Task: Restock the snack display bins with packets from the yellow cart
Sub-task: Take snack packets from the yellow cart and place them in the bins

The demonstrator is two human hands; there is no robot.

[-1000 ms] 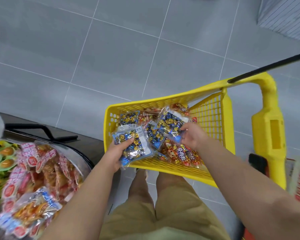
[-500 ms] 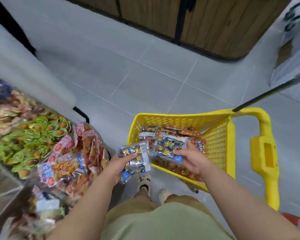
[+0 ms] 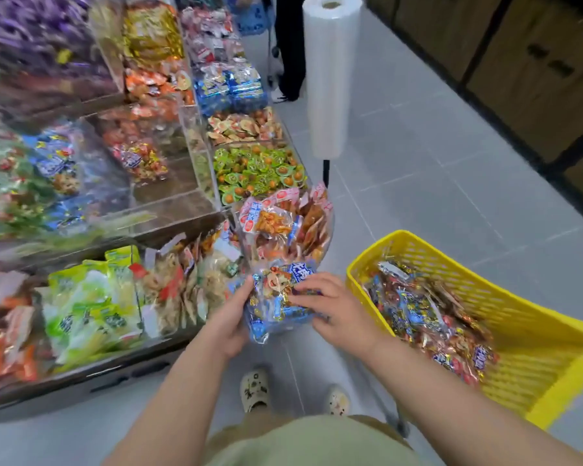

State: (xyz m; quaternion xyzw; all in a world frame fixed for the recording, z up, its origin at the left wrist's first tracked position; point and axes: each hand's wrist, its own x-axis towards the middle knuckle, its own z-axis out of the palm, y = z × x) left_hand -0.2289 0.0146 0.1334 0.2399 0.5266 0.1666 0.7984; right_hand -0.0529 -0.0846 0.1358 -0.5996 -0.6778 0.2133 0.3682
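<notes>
— While both grips are raised in front of the body, what do they hold?

— One bundle of blue packets (image 3: pixel 278 299), caught between them. The left grip (image 3: pixel 229 317) curls round the bundle's left edge. The right grip (image 3: pixel 334 311) lies over its right side, fingers bent onto the wrapping. So both are closed on it.

— Where is the yellow cart (image 3: pixel 468 290)?

— Just right of the right grip, with a heap of loose packets (image 3: pixel 428 324) in it, apart from the hand.

— And the display bins (image 3: pixel 199 163)?

— Left of the left grip and running away beyond it. Red-and-white packets (image 3: pixel 276 223) are piled just beyond the bundle, close to touching it, though I cannot tell if they do. Green sweets (image 3: pixel 256 169) fill the bin past those. Green bags (image 3: pixel 88 307) lie well left of the left grip.

— Anything else?

— A white roll of plastic bags (image 3: pixel 330 72) stands upright far beyond the right grip. Two patterned shoes (image 3: pixel 254 388) are on the grey floor (image 3: pixel 435 183) below both grips.
</notes>
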